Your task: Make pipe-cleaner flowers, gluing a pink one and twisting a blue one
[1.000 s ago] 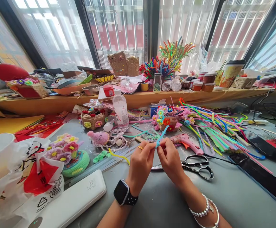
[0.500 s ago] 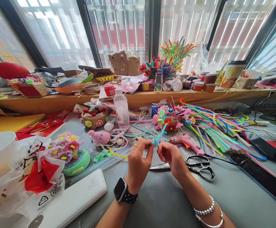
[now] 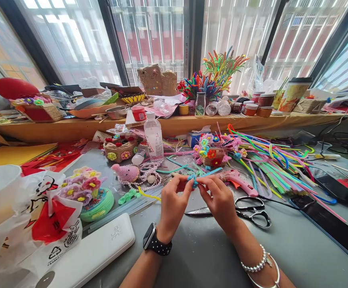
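Between my hands is a blue pipe cleaner (image 3: 192, 181), bent into a small looped shape with a straight end sticking out to the right. My left hand (image 3: 175, 204) pinches the looped part between thumb and fingers. With thumb and index finger, my right hand (image 3: 218, 200) grips it from the other side. Under my hands lie black-handled scissors (image 3: 253, 212), blades pointing left. Just beyond my right hand rests a pink glue gun (image 3: 241, 183). Behind the work stands a woven basket (image 3: 214, 158) covered with fuzzy flowers.
Bundled pipe cleaners (image 3: 272, 168) spread over the right side. A phone (image 3: 329, 228) lies at the right, a white power bank (image 3: 102, 252) at the left beside a plastic bag (image 3: 56, 224). A water bottle (image 3: 153, 138) stands near the shelf (image 3: 174, 123).
My right hand has come in from beside the pipe cleaner and now pinches it. The free end, which pointed up, now lies over to the right.
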A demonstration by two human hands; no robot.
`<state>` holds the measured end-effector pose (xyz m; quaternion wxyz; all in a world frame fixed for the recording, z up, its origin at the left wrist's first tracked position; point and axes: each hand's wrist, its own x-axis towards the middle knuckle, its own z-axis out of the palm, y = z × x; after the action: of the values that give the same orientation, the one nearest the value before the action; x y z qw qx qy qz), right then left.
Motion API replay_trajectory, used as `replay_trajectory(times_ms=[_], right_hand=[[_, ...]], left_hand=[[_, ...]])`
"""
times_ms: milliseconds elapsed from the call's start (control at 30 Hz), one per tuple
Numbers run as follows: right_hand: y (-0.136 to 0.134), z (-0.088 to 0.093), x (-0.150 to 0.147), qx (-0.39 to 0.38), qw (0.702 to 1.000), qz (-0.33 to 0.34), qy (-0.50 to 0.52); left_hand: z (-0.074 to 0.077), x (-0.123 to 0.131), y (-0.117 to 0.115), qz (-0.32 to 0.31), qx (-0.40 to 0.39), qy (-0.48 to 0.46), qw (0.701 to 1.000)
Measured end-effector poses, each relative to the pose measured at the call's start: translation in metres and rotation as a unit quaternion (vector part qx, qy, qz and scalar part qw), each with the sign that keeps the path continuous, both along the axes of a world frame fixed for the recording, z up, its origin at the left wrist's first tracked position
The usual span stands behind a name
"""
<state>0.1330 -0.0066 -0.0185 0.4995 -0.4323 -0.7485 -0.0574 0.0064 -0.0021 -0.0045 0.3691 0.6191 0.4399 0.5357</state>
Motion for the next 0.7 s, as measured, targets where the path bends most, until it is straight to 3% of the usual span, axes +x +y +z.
replay_trajectory(times_ms=[200, 333, 467, 567, 700], right_hand=[[0.0025, 0.0019, -0.0011, 0.030, 0.997, -0.026, -0.067], [0.0023, -0.0005, -0.0037, 0.015, 0.997, -0.030, -0.063], [0.0015, -0.0033, -0.0050, -0.029, 0.999, -0.027, -0.037], [0.0017, -0.0039, -0.0044, -0.048, 0.999, -0.010, -0.017], [0.0030, -0.0036, -0.0038, -0.047, 0.999, 0.017, -0.006]], left_hand=[[-0.0011, -0.0013, 0.0024, 0.043, 0.063, 0.121, 0.990], [-0.0046, -0.0020, 0.0023, 0.088, 0.175, 0.217, 0.956], [-0.0081, -0.0016, 0.0015, 0.094, 0.256, 0.282, 0.920], [-0.0074, -0.0025, 0.0023, 0.091, 0.238, 0.264, 0.930], [-0.0042, -0.0054, 0.0055, 0.063, 0.111, 0.147, 0.981]])
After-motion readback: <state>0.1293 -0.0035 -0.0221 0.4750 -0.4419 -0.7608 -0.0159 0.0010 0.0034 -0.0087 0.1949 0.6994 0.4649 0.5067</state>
